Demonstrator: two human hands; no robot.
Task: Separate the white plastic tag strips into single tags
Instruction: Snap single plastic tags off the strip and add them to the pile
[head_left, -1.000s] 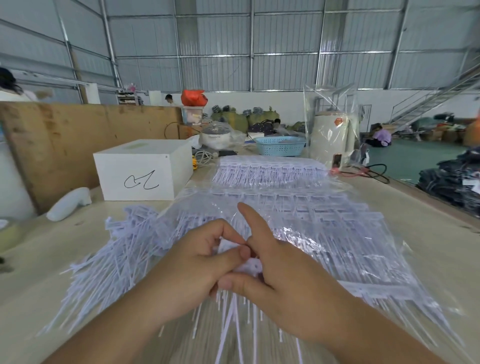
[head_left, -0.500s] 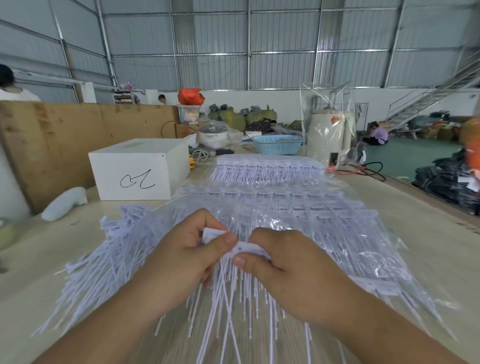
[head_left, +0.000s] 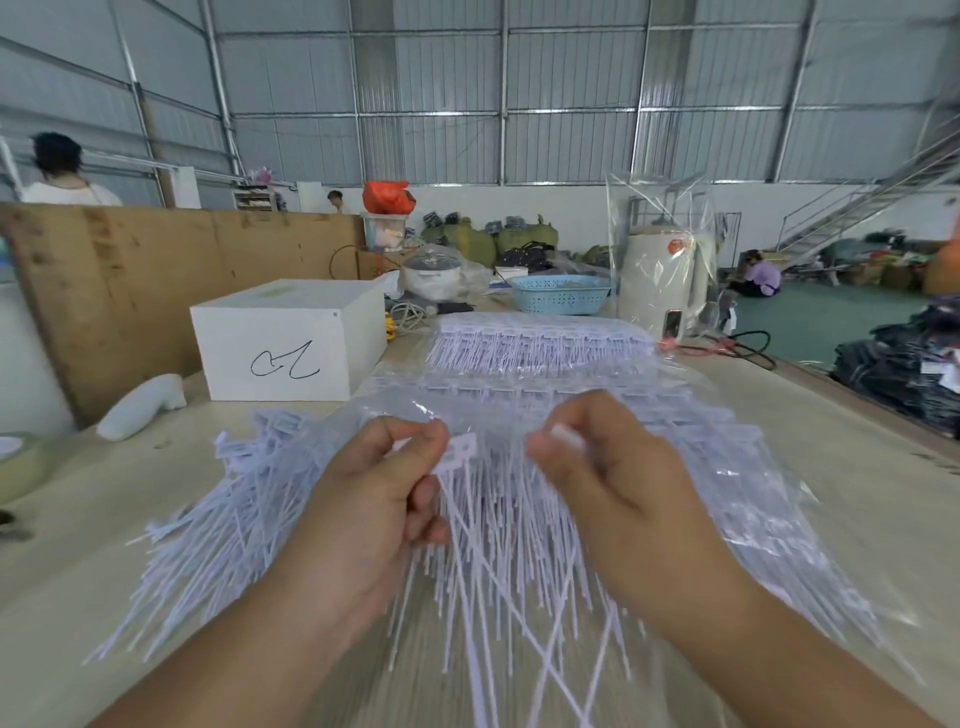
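Observation:
My left hand (head_left: 379, 483) pinches the head of a white plastic tag piece (head_left: 460, 451) between thumb and fingers, its thin tails hanging down. My right hand (head_left: 602, 478) pinches the other white tag piece (head_left: 566, 436), a short gap apart from the left one. Under both hands lies a clear bag of tag strips (head_left: 675, 467). A loose heap of white tags (head_left: 218, 509) spreads on the table to the left. Another stack of tag strips (head_left: 540, 343) lies farther back.
A white box (head_left: 291, 338) with a black scribble stands at the left on the wooden table (head_left: 857, 509). A white padded object (head_left: 140, 405) lies beside it. A blue basket (head_left: 558, 293) and a bagged white appliance (head_left: 660, 280) stand behind. A plywood board (head_left: 130, 270) bounds the left side.
My hands, which pinched one tag strip together, have pulled apart sideways. Each now holds its own piece of the strip.

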